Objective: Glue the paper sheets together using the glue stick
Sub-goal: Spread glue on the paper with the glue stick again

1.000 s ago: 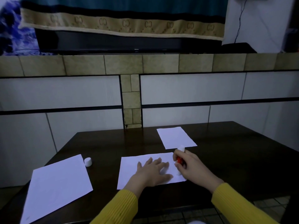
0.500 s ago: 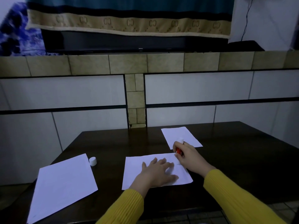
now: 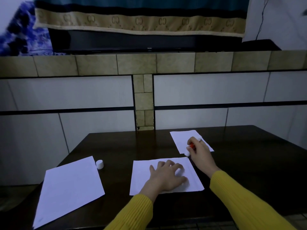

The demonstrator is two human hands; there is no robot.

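Lying on the table (image 3: 116,146) are three paper sheets: left hand (image 3: 167,177) flat on the middle sheet (image 3: 144,176), right hand (image 3: 198,151) gripping one glue stick (image 3: 191,146).

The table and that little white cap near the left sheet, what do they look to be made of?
The table looks like dark wood or a wood veneer with a glossy varnish: it throws soft reflections near the far edge, though no grain shows in this dim light. The cap looks like matt white plastic: a smooth, evenly coloured little cylinder, probably moulded. It is too small to say more.
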